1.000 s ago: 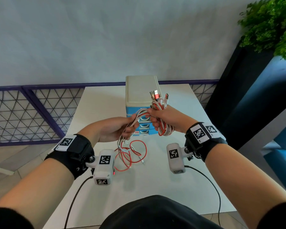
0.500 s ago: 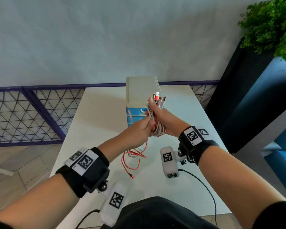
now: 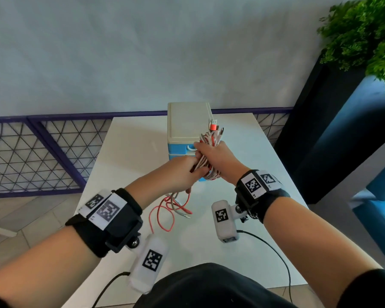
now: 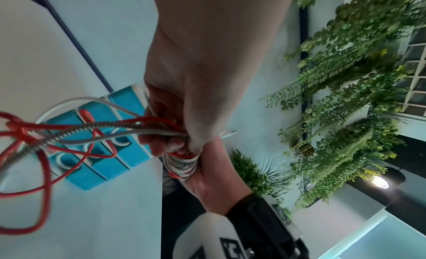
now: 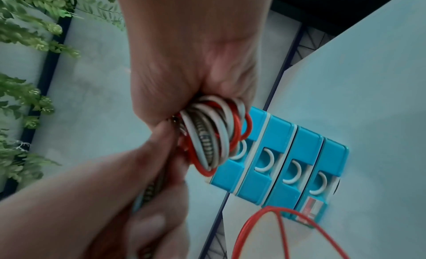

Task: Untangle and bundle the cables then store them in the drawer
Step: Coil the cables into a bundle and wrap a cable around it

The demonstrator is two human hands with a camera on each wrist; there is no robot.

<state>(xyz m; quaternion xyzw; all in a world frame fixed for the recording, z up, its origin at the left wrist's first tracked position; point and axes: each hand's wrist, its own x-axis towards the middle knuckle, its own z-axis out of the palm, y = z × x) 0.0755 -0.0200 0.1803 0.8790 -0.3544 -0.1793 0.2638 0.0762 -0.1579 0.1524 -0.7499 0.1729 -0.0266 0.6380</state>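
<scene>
My right hand [image 3: 213, 156] grips a coiled bundle of red, white and braided cables [image 3: 210, 141], held upright above the table with the plug ends [image 3: 213, 125] sticking out on top. In the right wrist view the cable loops [image 5: 212, 135] bulge below the fist. My left hand [image 3: 182, 172] presses against the right one and pinches the loose cable strands [image 4: 129, 130]. Their free tails [image 3: 167, 210] hang down and lie on the white table [image 3: 129, 152]. Just behind the hands stands a small chest of blue drawers [image 5: 285, 170] with a cream top [image 3: 187, 121]; all its drawers look closed.
A purple lattice railing [image 3: 31, 152] runs behind and left of the table. A dark planter with green plants [image 3: 365, 36] and blue panels stand to the right. Black camera leads [image 3: 273, 250] trail over the table's near edge.
My left hand has swung up from below the bundle to meet the right hand, pulling the loose strands with it. Less cable lies on the table than before.
</scene>
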